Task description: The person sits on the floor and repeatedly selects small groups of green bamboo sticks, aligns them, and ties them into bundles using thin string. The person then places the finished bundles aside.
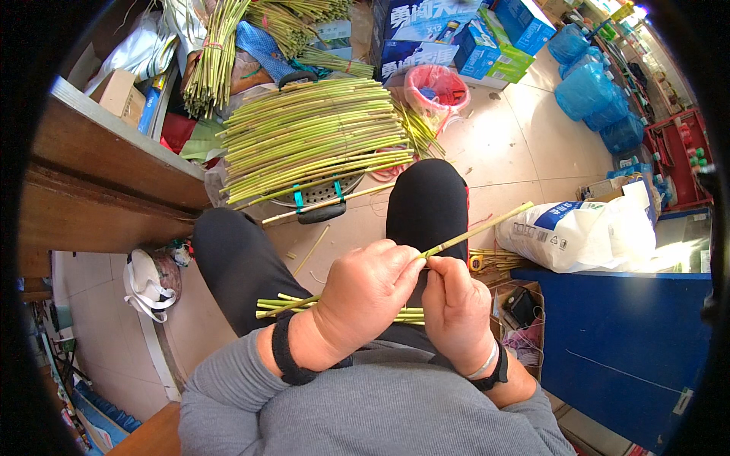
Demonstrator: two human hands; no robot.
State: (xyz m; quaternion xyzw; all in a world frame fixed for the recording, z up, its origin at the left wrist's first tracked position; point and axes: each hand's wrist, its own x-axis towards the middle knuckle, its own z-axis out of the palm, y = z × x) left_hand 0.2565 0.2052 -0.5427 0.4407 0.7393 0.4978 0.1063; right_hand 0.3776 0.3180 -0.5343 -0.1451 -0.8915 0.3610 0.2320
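Observation:
My left hand (368, 290) is closed around a green plant stem (482, 229), which slants up to the right past my knee. The fingertips of my right hand (456, 302) pinch at the same stem, close beside the left thumb; what exactly they grip there is hidden. Several cut stems (410, 314) lie across my lap under both wrists. In front of my knees, a wide row of stems tied with thread (319, 134) rests on a metal basin with holes (325, 192). One lone stem (328, 203) lies at the row's near edge.
Stem bundles (214, 62) stand at the upper left beside a wooden cabinet (108, 165). A pink bin (436, 91) stands beyond the row. At the right are a white plastic sack (576, 233), a yellow tape measure (475, 263) and a blue surface (616, 342). Blue water jugs (587, 91) stand farther back.

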